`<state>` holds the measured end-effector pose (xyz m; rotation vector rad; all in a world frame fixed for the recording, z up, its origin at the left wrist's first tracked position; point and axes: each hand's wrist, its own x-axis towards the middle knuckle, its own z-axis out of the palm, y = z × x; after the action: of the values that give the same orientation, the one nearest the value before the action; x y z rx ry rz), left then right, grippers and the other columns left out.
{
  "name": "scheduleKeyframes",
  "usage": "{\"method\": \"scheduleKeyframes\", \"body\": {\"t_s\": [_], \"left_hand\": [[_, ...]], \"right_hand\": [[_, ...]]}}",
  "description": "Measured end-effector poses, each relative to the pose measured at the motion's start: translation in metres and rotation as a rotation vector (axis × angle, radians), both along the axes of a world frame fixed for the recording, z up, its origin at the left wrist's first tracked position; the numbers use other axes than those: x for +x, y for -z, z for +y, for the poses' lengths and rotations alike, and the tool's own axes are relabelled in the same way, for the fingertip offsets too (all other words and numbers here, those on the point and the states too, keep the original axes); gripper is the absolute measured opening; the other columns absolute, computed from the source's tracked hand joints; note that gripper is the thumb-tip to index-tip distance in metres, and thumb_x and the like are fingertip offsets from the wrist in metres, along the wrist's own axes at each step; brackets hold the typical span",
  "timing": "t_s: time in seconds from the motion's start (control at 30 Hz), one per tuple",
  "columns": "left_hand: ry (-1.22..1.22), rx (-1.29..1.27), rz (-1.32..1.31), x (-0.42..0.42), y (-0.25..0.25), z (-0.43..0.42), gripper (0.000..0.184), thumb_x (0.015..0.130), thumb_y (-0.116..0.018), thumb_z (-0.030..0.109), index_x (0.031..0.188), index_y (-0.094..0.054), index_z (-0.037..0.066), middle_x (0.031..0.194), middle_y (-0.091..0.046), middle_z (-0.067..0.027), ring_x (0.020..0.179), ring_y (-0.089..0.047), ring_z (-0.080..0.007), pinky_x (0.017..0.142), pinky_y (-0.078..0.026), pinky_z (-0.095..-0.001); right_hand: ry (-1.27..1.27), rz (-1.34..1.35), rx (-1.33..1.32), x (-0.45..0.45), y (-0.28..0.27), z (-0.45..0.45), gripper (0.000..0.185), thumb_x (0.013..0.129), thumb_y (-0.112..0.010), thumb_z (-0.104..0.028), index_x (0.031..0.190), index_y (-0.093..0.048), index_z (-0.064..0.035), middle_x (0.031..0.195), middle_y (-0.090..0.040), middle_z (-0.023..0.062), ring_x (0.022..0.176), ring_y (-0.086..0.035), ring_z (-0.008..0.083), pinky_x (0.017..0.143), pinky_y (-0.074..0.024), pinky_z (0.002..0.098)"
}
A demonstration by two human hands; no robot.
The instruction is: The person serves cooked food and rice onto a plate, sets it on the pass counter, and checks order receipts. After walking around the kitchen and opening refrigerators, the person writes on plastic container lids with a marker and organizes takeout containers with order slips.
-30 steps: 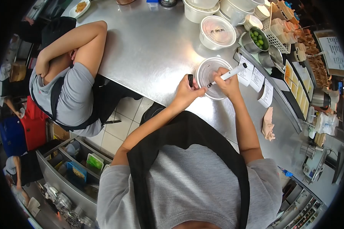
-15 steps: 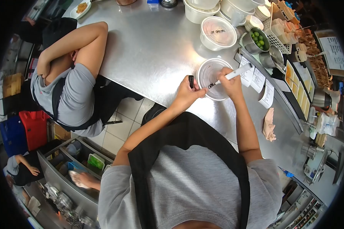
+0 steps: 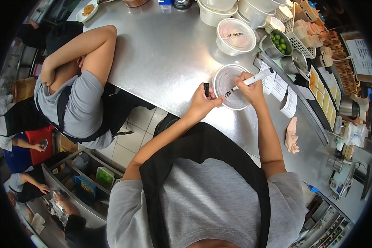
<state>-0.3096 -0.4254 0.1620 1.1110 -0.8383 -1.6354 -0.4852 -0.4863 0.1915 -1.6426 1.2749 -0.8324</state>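
In the head view, my right hand (image 3: 252,89) grips a white marker (image 3: 261,76), its tip down on the clear lid of a round plastic container (image 3: 224,78). Black letters reading "CKN" and the start of another mark show on the lid. My left hand (image 3: 201,102) is closed around a black marker cap (image 3: 206,88), with its thumb at the container's near left edge. Just behind stands a lidded tub (image 3: 236,35) with black writing on its lid.
More plastic tubs (image 3: 219,15), a metal bowl of green limes (image 3: 279,42) and printed receipts (image 3: 279,86) line the steel table's (image 3: 161,49) right side. A crumpled pinkish cloth (image 3: 292,136) lies nearer. At left, a co-worker (image 3: 84,103) leans with folded arms; others stand behind.
The marker tip has shifted slightly right along the lid, adding a stroke after "CKN". At lower left, one co-worker has moved away from the drawers and another has come into view.
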Motion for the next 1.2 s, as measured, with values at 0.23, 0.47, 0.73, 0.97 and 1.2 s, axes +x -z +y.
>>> {"method": "scheduleKeyframes", "body": {"t_s": [0.23,0.47,0.73,0.97,1.2], "left_hand": [[0.010,0.017,0.011,0.001,-0.003,-0.001,0.036,0.070,-0.067,-0.001,0.080,-0.034,0.007,0.065,-0.048,-0.0031,0.056,-0.055,-0.0123,0.052,-0.049,-0.0246],[0.011,0.025,0.036,0.001,-0.003,0.000,0.036,0.070,-0.068,-0.001,0.081,-0.035,0.007,0.066,-0.047,-0.0034,0.057,-0.055,-0.0127,0.053,-0.049,-0.0250],[0.002,0.031,0.026,0.000,-0.002,0.000,0.036,0.070,-0.067,-0.002,0.081,-0.035,0.007,0.067,-0.047,-0.0031,0.057,-0.055,-0.0129,0.053,-0.048,-0.0247],[-0.006,0.030,0.040,-0.001,-0.002,0.000,0.035,0.070,-0.068,-0.002,0.081,-0.035,0.007,0.067,-0.047,-0.0035,0.056,-0.055,-0.0129,0.052,-0.048,-0.0245],[-0.009,0.015,0.054,0.000,0.000,0.001,0.035,0.070,-0.068,-0.001,0.080,-0.035,0.007,0.064,-0.048,-0.0031,0.056,-0.055,-0.0124,0.053,-0.049,-0.0244]], "right_hand": [[0.000,-0.084,0.012,-0.001,0.001,0.001,0.025,0.076,-0.060,-0.011,0.055,-0.048,-0.0045,0.053,-0.046,-0.0044,0.051,-0.037,0.0030,0.046,-0.0281,0.0205],[0.041,0.017,-0.022,-0.002,0.000,0.000,0.027,0.076,-0.060,-0.011,0.054,-0.044,-0.0054,0.052,-0.040,-0.0050,0.051,-0.035,0.0031,0.046,-0.0263,0.0209],[0.207,-0.212,-0.069,0.000,-0.001,-0.002,0.026,0.073,-0.059,-0.008,0.051,-0.043,-0.0059,0.048,-0.040,-0.0048,0.048,-0.035,0.0038,0.044,-0.0275,0.0216],[0.126,-0.083,-0.088,-0.007,0.002,-0.012,0.026,0.073,-0.058,-0.009,0.052,-0.044,-0.0051,0.047,-0.038,-0.0052,0.047,-0.033,0.0031,0.043,-0.0250,0.0206],[0.107,-0.040,-0.115,-0.008,0.010,-0.011,0.029,0.071,-0.059,-0.009,0.050,-0.040,-0.0046,0.046,-0.035,-0.0054,0.046,-0.029,0.0035,0.042,-0.0231,0.0218]]}}
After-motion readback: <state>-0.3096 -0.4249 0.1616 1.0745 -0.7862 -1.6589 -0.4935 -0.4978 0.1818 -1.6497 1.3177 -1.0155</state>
